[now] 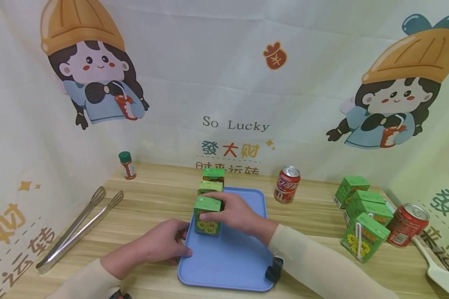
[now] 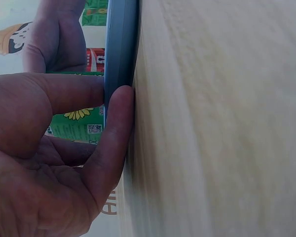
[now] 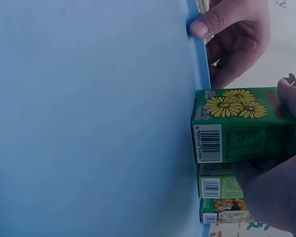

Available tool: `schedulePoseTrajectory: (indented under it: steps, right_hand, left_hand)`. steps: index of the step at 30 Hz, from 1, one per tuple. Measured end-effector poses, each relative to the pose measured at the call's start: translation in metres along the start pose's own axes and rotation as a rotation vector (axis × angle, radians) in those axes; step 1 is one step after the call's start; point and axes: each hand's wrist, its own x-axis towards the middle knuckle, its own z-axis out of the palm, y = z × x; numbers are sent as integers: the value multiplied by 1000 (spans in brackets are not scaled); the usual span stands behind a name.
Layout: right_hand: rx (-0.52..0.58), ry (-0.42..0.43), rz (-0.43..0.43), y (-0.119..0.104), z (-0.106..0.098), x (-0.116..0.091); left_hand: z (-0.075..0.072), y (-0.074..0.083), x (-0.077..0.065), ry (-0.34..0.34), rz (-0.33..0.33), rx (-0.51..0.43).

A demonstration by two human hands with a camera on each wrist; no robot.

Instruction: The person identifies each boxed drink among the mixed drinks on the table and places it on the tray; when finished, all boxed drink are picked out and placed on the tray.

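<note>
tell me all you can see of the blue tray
The blue tray is a plastic-looking rectangle with rounded corners and a low raised rim. It lies flat on the wood-grain table, long sides running front to back. Three green drink cartons line its left side, the nearest held by the right hand; the left hand grips the rim there.

"So Lucky" runs across the middle of the backdrop [image 1: 187, 62], 發大财 right beneath it, and 时来运转 is clipped along the bottom! Higher up, the printed red pouch [image 1: 275, 56] flashes a ¥ sign. There's another 财 slanting at left, 發 again at right. Close in, the green carton [image 3: 254, 140] shows a barcode number starting 69, the rest too tiny to call.
</note>
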Motion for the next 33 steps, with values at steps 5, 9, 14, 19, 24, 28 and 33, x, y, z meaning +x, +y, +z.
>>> schedulePoseTrajectory:
  steps: [5, 9, 14, 19, 24, 28, 33]
  right_hand:
    - [10, -1, 2, 2, 2, 5]
    - [7, -6, -7, 3, 3, 7]
    - [27, -11, -12, 4, 5, 9]
    - [57, -12, -17, 5, 7, 10]
    - [65, -7, -14, 5, 7, 10]
    - [76, 2, -2, 4, 7, 11]
    - [114, 7, -19, 3, 6, 11]
  left_hand:
    - [0, 1, 0, -12, 7, -4]
    - [0, 2, -1, -11, 6, -4]
    - [-1, 0, -1, -5, 4, -2]
    - [0, -1, -1, -7, 17, -3]
    - [0, 1, -2, -3, 22, 7]
    - [0, 2, -1, -1, 5, 11]
    - [0, 1, 0, -2, 6, 7]
